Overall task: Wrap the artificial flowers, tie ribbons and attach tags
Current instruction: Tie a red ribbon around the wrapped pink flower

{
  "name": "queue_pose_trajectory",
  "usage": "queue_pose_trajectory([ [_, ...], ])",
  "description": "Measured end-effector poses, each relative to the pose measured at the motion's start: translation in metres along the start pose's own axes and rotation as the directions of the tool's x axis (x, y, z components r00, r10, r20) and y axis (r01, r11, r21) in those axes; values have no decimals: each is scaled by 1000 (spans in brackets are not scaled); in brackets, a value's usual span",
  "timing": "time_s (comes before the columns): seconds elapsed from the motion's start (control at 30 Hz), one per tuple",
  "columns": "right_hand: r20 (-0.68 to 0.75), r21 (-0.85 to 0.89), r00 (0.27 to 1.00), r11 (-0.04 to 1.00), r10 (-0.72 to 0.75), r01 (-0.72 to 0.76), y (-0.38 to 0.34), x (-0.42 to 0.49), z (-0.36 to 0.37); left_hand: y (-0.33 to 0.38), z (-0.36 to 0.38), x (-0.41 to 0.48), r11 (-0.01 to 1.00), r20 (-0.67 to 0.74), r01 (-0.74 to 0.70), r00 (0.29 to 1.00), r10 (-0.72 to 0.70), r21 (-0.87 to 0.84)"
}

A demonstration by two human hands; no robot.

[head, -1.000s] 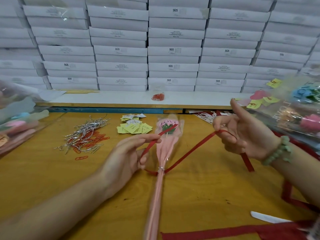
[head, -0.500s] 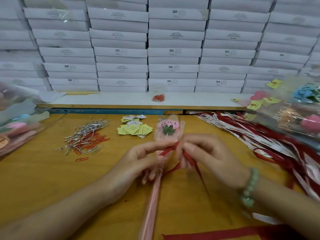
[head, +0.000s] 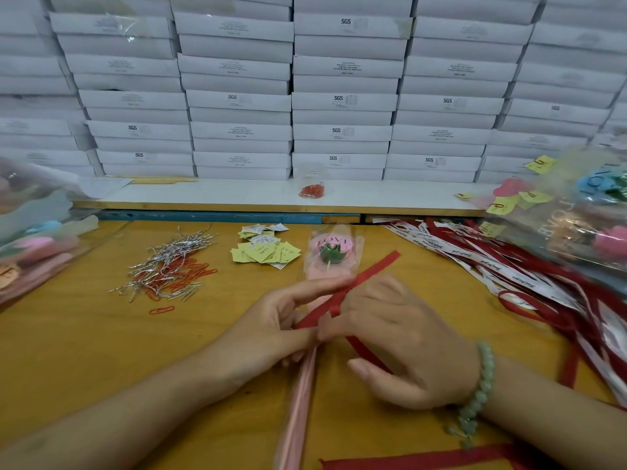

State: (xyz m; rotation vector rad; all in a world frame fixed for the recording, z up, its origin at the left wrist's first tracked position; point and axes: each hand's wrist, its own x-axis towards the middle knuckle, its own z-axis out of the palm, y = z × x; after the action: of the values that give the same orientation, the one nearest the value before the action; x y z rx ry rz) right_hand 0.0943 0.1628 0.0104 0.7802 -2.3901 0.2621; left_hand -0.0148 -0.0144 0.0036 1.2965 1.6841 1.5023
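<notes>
left hand point(head: 271, 329): pinching red ribbon point(head: 375, 268) against wrapped flower point(head: 330, 251) stem;
right hand point(head: 403, 337): fingers curling round same ribbon;
flower: lying on yellow table point(head: 84, 351)

Tags point(head: 264, 252) between clips point(head: 169, 271) and flower point(head: 334, 252)

Forearms point(head: 142, 408) bare — pale green bead bracelet point(head: 482, 390) on right wrist.

Right hand point(head: 400, 337) moved in from the right and now meets left hand point(head: 271, 330) over wrapped flower point(head: 334, 252). Red ribbon point(head: 373, 269) no longer stretched wide, free end now angled far-right.
</notes>
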Motion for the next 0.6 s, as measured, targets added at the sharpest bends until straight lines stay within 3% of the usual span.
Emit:
queue_pose_trajectory([
  [0.13,6,11,999,999,39,-39,1,-1,0,-2,0,2,999,29,7,1000,-8,31],
  [0.27,18,130,988,979,153,-154,2,-1,0,-2,-1,2,1000,-17,13,1000,-13,-18],
  [0.37,65,271,967,928,247,-256,1,-1,1,-4,-1,3,991,-80,22,996,-33,-130],
  [0.47,121,358,931,860,344,-365,1,-1,1,-6,-1,4,991,-73,53,995,-62,-126],
  [0.6,166,364,934,860,317,-357,-1,1,2,-5,1,6,995,-62,69,995,-74,-79],
])
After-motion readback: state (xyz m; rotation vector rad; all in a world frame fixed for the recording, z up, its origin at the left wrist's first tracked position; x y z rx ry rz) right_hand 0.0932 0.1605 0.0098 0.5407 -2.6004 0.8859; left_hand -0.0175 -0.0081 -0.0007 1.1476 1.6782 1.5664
